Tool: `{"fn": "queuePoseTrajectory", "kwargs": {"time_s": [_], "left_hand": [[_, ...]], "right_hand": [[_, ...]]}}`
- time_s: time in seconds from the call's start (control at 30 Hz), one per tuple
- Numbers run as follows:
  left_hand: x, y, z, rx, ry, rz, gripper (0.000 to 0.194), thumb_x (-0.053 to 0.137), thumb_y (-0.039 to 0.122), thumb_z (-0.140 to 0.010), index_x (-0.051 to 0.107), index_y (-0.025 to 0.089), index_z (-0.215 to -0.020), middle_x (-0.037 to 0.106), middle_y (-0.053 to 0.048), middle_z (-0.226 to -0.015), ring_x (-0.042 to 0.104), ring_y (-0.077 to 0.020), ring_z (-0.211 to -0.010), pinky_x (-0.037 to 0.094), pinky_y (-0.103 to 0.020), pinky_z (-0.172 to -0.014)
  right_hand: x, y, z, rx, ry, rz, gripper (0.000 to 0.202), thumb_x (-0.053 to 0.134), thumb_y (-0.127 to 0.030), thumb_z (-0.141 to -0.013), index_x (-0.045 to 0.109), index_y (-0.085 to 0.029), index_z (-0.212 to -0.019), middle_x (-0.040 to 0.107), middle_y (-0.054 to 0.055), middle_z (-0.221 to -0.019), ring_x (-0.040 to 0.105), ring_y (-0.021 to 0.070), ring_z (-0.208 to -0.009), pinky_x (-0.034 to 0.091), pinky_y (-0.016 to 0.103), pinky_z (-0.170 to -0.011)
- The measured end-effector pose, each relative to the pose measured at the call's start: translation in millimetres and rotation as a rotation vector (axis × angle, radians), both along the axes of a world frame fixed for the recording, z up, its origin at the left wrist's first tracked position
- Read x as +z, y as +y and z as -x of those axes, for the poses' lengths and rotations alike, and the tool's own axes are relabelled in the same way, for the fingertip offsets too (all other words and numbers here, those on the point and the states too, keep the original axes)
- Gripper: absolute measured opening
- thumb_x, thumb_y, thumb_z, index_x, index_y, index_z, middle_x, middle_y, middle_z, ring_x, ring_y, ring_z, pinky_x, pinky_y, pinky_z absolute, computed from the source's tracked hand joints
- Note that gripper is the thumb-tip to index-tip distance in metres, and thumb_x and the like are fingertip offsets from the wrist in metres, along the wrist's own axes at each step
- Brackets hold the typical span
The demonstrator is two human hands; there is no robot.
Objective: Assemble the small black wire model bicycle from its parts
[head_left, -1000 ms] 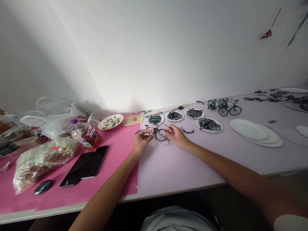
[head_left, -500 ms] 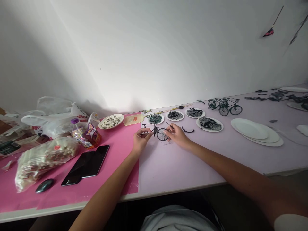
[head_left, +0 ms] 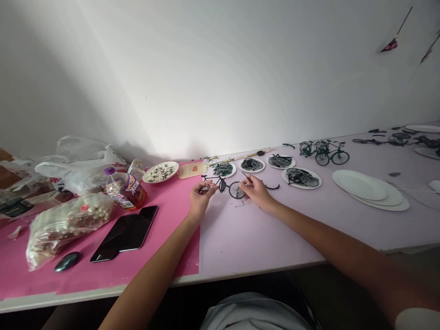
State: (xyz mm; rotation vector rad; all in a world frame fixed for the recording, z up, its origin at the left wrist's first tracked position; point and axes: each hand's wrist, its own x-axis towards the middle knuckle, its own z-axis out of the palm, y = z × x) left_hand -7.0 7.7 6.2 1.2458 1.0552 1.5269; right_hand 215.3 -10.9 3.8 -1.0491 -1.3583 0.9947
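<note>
My left hand (head_left: pixel 201 198) is closed around a small black model bicycle frame (head_left: pixel 222 185), whose saddle and top bar stick out above the fingers. To its right, my right hand (head_left: pixel 257 191) pinches a toy spoked wheel (head_left: pixel 236 190) by its right side. A thin dark stick-like tool (head_left: pixel 246 176) also pokes up from the right hand; its kind is too small to tell. The wheel stands just right of the frame, with a narrow gap between them. On the table below lies a thin rod-like piece (head_left: pixel 239 206). A curved black part (head_left: pixel 273 187) rests beyond my right hand.
Several plates of bicycle parts, one plate (head_left: pixel 319 184) among them, line the back. Assembled model bicycles (head_left: pixel 332 153) stand farther right, behind stacked white plates (head_left: pixel 395 201). At left are a bottle (head_left: pixel 127 190), a phone (head_left: pixel 139 229), a mouse (head_left: pixel 67 261) and a plastic bag (head_left: pixel 68 224).
The wheel in my right hand has moved slightly right, away from the frame, opening a gap. My right fingers now cover more of the wheel's side. The view has shifted slightly.
</note>
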Motion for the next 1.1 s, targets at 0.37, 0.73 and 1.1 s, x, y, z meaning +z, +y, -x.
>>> {"fn": "queuePoseTrajectory", "kwargs": {"time_s": [0.37, 0.73, 1.1], "left_hand": [[5.3, -5.8, -2.9, -0.068, -0.037, 0.033, 0.047, 0.095, 0.032, -0.054, 0.072, 0.016, -0.092, 0.073, -0.003, -0.086, 0.067, -0.0144, -0.076, 0.054, -0.032, -0.081], [2.8, -8.3, -3.7, -0.162, 0.115, 0.032, 0.039, 0.093, 0.034, -0.059, 0.075, 0.017, -0.088, 0.074, -0.004, -0.088, 0.063, -0.0118, -0.067, 0.052, -0.026, -0.067], [-9.3, 1.0, 0.3, -0.202, 0.209, -0.017, 0.039, 0.092, 0.043, -0.063, 0.077, 0.017, -0.088, 0.075, -0.006, -0.093, 0.064, -0.0123, -0.067, 0.054, -0.026, -0.063]], "right_hand": [[-3.2, 4.0, -0.3, -0.016, 0.055, -0.007, 0.057, 0.076, -0.060, -0.075, 0.032, -0.024, -0.075, 0.056, -0.001, -0.083, 0.059, 0.0150, -0.067, 0.050, 0.026, -0.052], [-5.1, 5.6, 1.8, 0.011, -0.011, -0.020, 0.062, 0.081, -0.064, -0.068, 0.034, -0.024, -0.075, 0.066, 0.004, -0.089, 0.064, 0.0210, -0.080, 0.054, 0.033, -0.068], [-17.4, 12.8, -0.3, -0.013, -0.034, -0.031, 0.058, 0.081, -0.059, -0.070, 0.035, -0.025, -0.077, 0.068, 0.003, -0.090, 0.065, 0.0211, -0.082, 0.053, 0.034, -0.073]]}}
